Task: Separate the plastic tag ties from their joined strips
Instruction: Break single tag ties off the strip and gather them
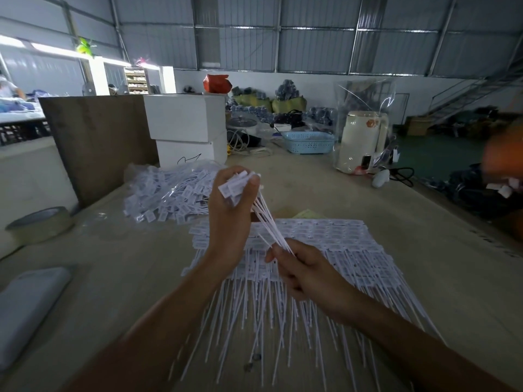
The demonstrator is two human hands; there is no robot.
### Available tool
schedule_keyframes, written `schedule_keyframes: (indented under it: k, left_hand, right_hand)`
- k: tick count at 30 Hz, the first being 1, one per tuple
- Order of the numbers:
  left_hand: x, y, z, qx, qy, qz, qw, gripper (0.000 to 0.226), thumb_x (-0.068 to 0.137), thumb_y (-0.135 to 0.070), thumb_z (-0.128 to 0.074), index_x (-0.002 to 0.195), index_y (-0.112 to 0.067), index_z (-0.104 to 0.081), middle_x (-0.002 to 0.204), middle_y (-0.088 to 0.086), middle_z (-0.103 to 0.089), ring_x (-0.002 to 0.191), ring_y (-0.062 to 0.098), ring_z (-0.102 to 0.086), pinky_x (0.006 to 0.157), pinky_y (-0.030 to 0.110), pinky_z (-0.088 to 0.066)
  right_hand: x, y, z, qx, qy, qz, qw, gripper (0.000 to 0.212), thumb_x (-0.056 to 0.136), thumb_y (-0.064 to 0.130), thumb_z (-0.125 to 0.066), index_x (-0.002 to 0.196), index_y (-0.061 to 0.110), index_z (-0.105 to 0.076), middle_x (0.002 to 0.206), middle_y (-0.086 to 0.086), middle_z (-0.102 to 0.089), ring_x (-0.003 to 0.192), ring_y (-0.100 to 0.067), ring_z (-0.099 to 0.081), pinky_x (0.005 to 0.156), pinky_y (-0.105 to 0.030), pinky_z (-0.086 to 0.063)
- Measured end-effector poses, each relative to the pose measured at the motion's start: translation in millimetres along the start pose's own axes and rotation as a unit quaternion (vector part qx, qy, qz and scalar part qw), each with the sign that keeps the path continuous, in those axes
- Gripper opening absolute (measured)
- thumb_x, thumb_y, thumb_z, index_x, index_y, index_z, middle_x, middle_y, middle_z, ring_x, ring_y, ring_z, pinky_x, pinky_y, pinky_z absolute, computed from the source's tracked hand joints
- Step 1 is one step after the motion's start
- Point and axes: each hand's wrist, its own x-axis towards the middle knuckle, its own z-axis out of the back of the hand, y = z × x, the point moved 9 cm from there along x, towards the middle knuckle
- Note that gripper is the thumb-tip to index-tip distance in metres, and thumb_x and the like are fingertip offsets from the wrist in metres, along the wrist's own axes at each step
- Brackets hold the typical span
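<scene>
You are holding a bunch of tag ties (256,213) above the table (353,199).
Your left hand (230,210) is gripping their heads, your right hand (300,268) is pinching their tails, over the joined strips (348,250).

It was a warehouse-like workshop: corrugated metal walls (311,46), a steel staircase (469,94), stacked white boxes (185,128) and bagged goods (288,101) showed it.
</scene>
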Motion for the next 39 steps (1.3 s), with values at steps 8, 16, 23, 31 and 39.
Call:
schedule_keyframes:
  k: [8, 16, 23, 31, 39]
  left_hand:
    - [3.0, 21.4, 6.0, -0.093, -0.010, 0.127, 0.987, 0.037, 0.097, -0.038, -0.056, 0.095, -0.003, -0.067, 0.094, 0.021, -0.072, 0.087, 0.039, -0.071, 0.074, 0.051, -0.060]
    - [-4.9, 36.6, -8.5, -0.180, 0.026, 0.187, 0.965, 0.025, 0.102, -0.015, -0.049, 0.108, 0.002, -0.064, 0.101, 0.020, -0.072, 0.089, 0.034, -0.071, 0.084, 0.050, -0.058]
    - [-4.4, 37.4, -6.6, -0.123, 0.082, 0.160, 0.976, 0.027, 0.103, -0.005, -0.047, 0.129, -0.004, -0.055, 0.107, -0.004, -0.071, 0.097, 0.017, -0.070, 0.076, 0.031, -0.060]
    - [26.7, 27.0, 49.4, 0.048, -0.074, 0.108, 0.990, 0.037, 0.099, -0.037, -0.056, 0.131, -0.038, -0.038, 0.131, 0.003, -0.043, 0.103, 0.018, -0.062, 0.081, 0.036, -0.059]
    - [41.3, 65.6, 161.7, 0.481, -0.138, 0.090, 0.861, 0.039, 0.091, -0.036, -0.068, 0.125, -0.019, -0.058, 0.118, 0.015, -0.062, 0.104, 0.037, -0.062, 0.083, 0.043, -0.049]
  right_hand:
    - [-1.5, -10.1, -1.2, 0.003, 0.005, -0.021, 1.000, 0.025, 0.105, 0.029, -0.048, 0.094, 0.013, -0.064, 0.054, 0.002, -0.029, 0.043, -0.011, -0.021, 0.042, -0.021, -0.025]
    - [-1.5, -24.8, -9.1, -0.013, 0.015, -0.060, 0.998, 0.032, 0.104, 0.041, -0.045, 0.094, 0.016, -0.063, 0.055, 0.007, -0.034, 0.044, -0.007, -0.028, 0.041, -0.020, -0.025]
    - [0.4, 0.3, 5.9, -0.034, -0.045, 0.024, 0.998, 0.033, 0.108, 0.022, -0.037, 0.087, 0.005, -0.057, 0.049, 0.007, -0.035, 0.037, -0.005, -0.028, 0.038, -0.017, -0.026]
    - [5.5, 11.1, 32.2, -0.113, -0.075, 0.039, 0.990, 0.035, 0.108, 0.019, -0.037, 0.081, 0.004, -0.054, 0.048, 0.005, -0.039, 0.036, -0.004, -0.032, 0.040, -0.015, -0.029]
    - [39.4, -10.0, 2.2, -0.212, 0.073, -0.080, 0.971, 0.035, 0.107, 0.032, -0.043, 0.084, 0.017, -0.065, 0.052, 0.008, -0.042, 0.041, -0.008, -0.032, 0.041, -0.021, -0.028]
